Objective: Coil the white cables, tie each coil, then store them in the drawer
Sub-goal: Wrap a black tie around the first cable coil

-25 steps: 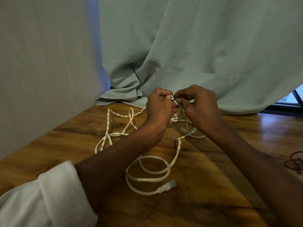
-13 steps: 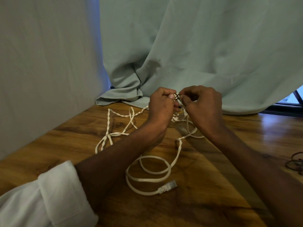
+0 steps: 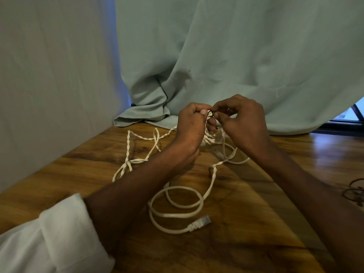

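A person works with both hands raised just above a wooden table (image 3: 256,223), the fists meeting over a tangle of white cable (image 3: 177,205). The left hand (image 3: 192,128) is curled tight around a small bunch of the cable, thumb pressed on top, while the right hand (image 3: 243,121) pinches a thin dark tie (image 3: 210,111) at the top of that bunch, fingertips touching those of the left. Below the hands the gathered loops hang in a loose clump resting on the table, and the rest of the cable trails away from it: a twisted double strand runs off to the left across the wood, and a single strand curls toward the viewer into two or three flat rings between the forearms. A clear plug (image 3: 201,223) ends that near strand, lying on the table well apart from either hand. A second plug end (image 3: 218,153) shows dimly under the right hand. A rolled white sleeve (image 3: 59,237) covers the left arm near the bottom corner. Pale green cloth (image 3: 226,56) hangs behind the table, its hem pooled on the far edge. Some dark thin wire loops (image 3: 355,191) lie at the right edge of the table.
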